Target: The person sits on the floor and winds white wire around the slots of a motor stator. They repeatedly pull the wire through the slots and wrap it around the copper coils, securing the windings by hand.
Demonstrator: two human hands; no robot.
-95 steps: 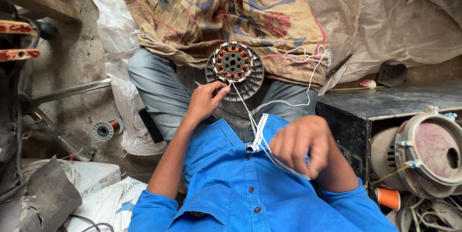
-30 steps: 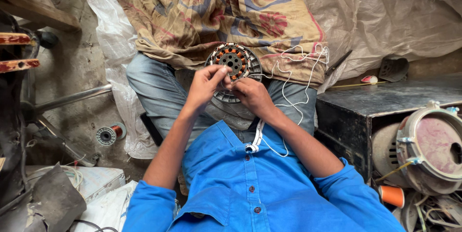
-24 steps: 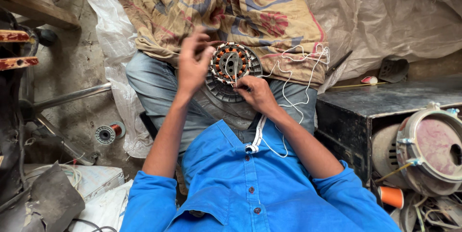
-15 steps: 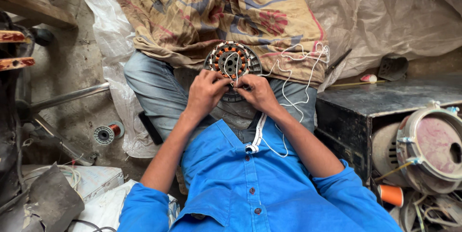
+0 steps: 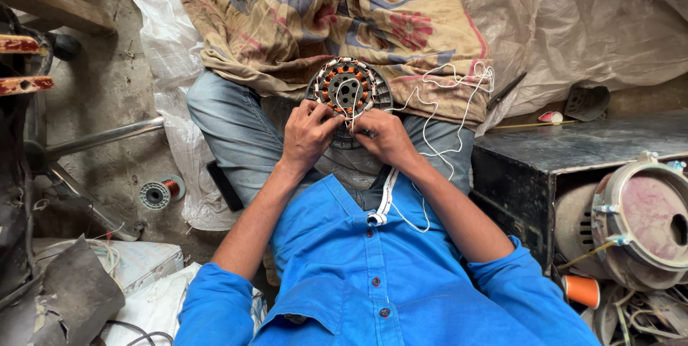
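A round motor stator [image 5: 349, 89] with copper coils rests on my lap, over jeans and a patterned cloth. My left hand [image 5: 308, 134] grips its lower left rim. Against the lower right rim sits my right hand [image 5: 385, 136], fingers pinched on a thin white thread [image 5: 459, 113] that loops off to the right and down over my blue shirt. Both hands touch the stator and nearly meet at its bottom edge.
A black metal box [image 5: 573, 156] stands at the right, with a motor housing [image 5: 638, 220] and an orange spool [image 5: 580, 290] below it. A small copper wire spool [image 5: 159, 192] lies on the floor at left. Metal pipes and a wooden bench crowd the left side.
My right hand came forward from my chest to the stator. My left hand lifted briefly, then came back down on the rim. Both hands now work close together at the stator's lower edge.
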